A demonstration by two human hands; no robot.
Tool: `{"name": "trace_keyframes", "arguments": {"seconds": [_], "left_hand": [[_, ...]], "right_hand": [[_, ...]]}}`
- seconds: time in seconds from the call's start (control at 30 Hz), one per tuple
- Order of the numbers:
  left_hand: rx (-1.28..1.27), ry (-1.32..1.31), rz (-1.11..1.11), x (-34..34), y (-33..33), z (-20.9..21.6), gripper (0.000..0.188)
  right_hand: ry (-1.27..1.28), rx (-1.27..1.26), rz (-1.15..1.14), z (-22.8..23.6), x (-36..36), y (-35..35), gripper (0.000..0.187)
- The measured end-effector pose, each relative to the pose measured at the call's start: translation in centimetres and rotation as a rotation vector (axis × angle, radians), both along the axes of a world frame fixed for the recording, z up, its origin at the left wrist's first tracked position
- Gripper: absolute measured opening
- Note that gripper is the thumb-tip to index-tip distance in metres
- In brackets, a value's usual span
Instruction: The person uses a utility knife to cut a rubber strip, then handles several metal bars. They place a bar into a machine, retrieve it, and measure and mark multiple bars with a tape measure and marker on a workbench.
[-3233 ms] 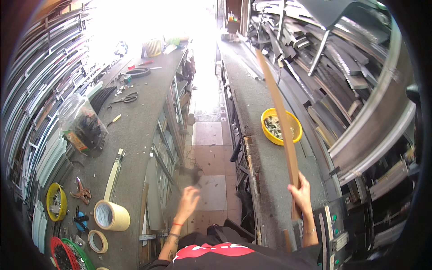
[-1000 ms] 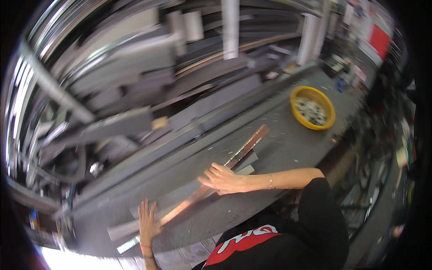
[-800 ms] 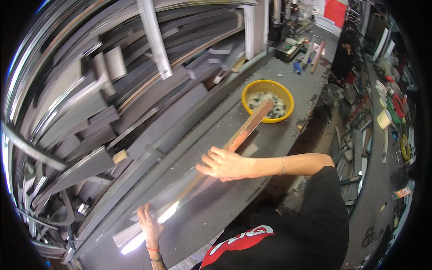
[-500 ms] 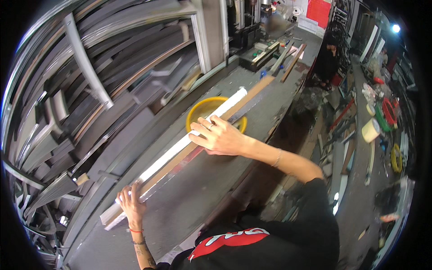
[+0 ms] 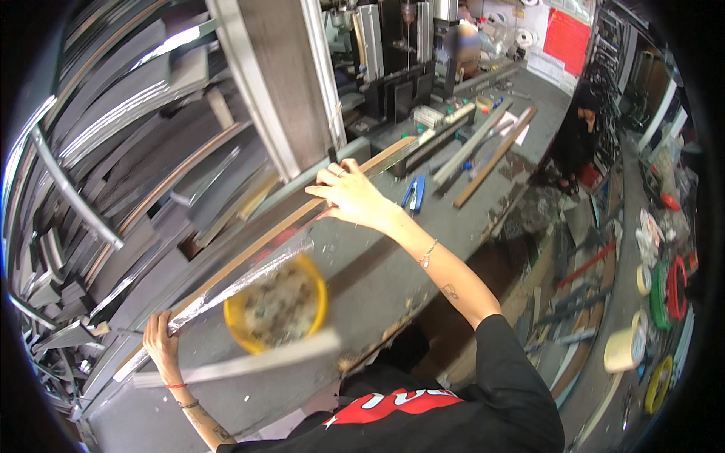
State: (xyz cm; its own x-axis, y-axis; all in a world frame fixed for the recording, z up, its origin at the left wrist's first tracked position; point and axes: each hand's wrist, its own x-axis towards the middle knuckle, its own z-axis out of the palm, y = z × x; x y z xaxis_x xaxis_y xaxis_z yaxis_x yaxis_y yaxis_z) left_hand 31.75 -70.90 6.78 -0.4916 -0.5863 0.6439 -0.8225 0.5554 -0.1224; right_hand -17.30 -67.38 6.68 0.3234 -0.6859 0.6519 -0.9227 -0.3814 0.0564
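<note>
Head view, yellow bowl (image 5: pixel 322 298) near held strip (image 5: pixel 249 256), blue tool (image 5: pixel 413 194)

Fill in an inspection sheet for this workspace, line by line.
Surface: grey bench, edge looks worn.
Handled things: long brown strip, slanting past a yellow bowl.
Clutter: small pieces in the bowl, blurred; blue tool; cream tape roll at right.
Hands: left hand curls over the strip's lower-left end; right hand grips it farther up.
Cables: nothing seen for certain.
Surroundings: stacked profiles at left; red sheet at the back.
</note>
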Motion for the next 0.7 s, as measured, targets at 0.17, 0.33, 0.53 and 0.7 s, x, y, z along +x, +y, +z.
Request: {"name": "trace_keyframes", "arguments": {"seconds": [0.17, 0.33, 0.53, 0.7], "left_hand": [[0.127, 0.029, 0.142, -8.7, -5.9, -1.5, 0.034], [0.197, 0.100, 0.155, -15.1, -11.1, -0.1, 0.031], [0.260, 0.018, 0.172, -19.6, -14.8, 1.6, 0.025], [0.448, 0.001, 0.290, -20.1, -13.7, -1.5, 0.023]], "right_hand": [[-0.185, 0.146, 0.245, -1.3, -10.0, -10.5, 0.043], [-0.281, 0.455, 0.260, -3.3, -16.5, -17.7, 0.038], [-0.328, 0.201, 0.339, -4.3, -24.1, -18.6, 0.029], [-0.341, 0.382, 0.605, -3.3, -30.4, -10.2, 0.038]]}}
